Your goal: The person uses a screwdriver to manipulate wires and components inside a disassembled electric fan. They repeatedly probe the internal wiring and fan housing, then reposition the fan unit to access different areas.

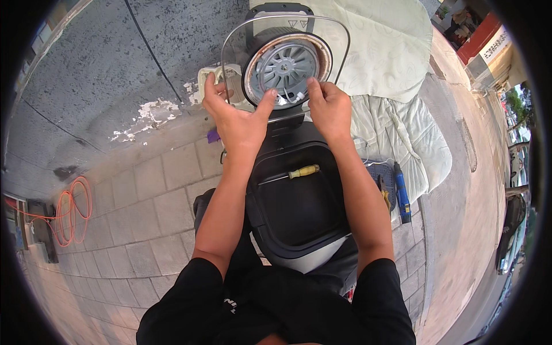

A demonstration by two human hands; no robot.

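A round housing (250, 96) with a finned metal disc (286, 68) inside its rim stands at the far end of an open black appliance (253, 221). Thin white-sleeved wires (293, 96) show at the disc's lower edge. My left hand (238, 118) is open beside the rim, its thumb towards the wires and its fingers spread to the left. A bent metal rod (287, 16) arches over the housing and passes behind both hands. My right hand (330, 109) is closed at the right rim, thumb against index finger; what they pinch is hidden. A yellow-handled screwdriver (303, 171) lies in the appliance's black basin.
Pale quilted cloth (397, 52) spreads behind and right. A blue pen-shaped tool (401, 192) and pliers (384, 192) lie right of my forearm. A cream plastic part (204, 76) leans near the grey wall (98, 63). An orange cable (72, 210) is coiled at left on the paving (138, 218).
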